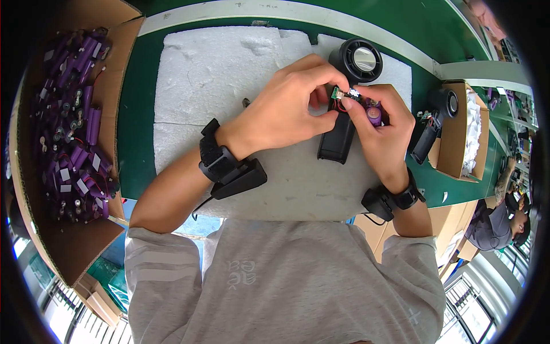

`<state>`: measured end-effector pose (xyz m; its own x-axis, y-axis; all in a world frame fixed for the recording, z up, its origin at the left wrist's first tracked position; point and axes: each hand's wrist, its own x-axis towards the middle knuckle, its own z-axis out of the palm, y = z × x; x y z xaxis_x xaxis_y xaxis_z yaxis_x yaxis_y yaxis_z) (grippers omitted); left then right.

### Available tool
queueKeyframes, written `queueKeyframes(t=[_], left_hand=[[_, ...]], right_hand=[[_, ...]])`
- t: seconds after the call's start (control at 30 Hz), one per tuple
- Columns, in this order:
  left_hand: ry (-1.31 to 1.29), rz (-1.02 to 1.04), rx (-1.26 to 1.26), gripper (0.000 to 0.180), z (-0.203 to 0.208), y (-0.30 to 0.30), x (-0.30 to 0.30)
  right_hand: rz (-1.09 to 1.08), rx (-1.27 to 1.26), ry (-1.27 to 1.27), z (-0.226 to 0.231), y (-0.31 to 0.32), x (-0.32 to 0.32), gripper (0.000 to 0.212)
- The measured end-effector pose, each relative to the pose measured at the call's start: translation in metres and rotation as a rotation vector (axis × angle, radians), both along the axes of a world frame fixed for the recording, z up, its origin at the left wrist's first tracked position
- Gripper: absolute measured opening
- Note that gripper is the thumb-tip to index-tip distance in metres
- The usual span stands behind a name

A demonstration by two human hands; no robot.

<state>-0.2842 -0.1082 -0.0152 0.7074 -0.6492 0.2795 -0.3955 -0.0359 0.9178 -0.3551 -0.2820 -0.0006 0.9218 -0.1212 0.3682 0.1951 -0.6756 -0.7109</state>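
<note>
A black handheld fan with a round head [350,64] and an opened handle [337,140] lies on the foam sheet. My left hand [281,112] pinches a small green circuit board [336,93] just below the fan head. Opposite it, the thumb and forefinger of my right hand [385,123] close on a small white connector [354,92] beside the board. Thin red wires [339,105] run below the board. A purple battery cell [374,116] shows beside the handle, partly covered by my right hand. My fingers hide where the connector and board meet.
White foam [217,74] covers the green bench [134,143]. A large carton [74,246] of purple battery packs [89,120] stands left. Right are another opened black fan [427,137] and a small carton [458,169] with white pieces. Another person [495,226] sits far right.
</note>
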Motion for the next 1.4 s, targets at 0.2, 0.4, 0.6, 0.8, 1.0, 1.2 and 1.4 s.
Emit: queueKeyframes(t=[0.2,0.4,0.6,0.8,1.0,1.2,1.4], left_hand=[[0.037,0.024,0.101,0.041,0.0,-0.005,-0.006],[0.038,0.007,0.128,0.041,0.001,-0.005,-0.006],[0.044,0.013,0.126,0.04,0.002,-0.007,-0.007],[0.071,0.015,0.134,0.039,0.001,-0.009,-0.008],[0.045,0.035,0.099,0.035,0.0,-0.009,-0.009],[0.076,0.068,0.113,0.029,0.003,-0.014,-0.009],[0.081,0.114,0.145,0.028,0.005,-0.015,-0.012]], right_hand=[[0.013,-0.024,-0.014,0.001,0.0,0.0,0.016],[0.015,-0.068,0.062,0.006,-0.001,-0.003,0.016],[0.055,-0.059,0.091,0.006,-0.006,-0.004,0.016],[0.109,-0.106,0.012,0.003,-0.008,0.0,0.017],[0.119,-0.127,-0.018,0.002,-0.007,-0.001,0.018],[0.093,-0.111,-0.064,-0.003,-0.007,0.001,0.021],[0.037,-0.102,-0.034,0.001,-0.001,0.0,0.021]])
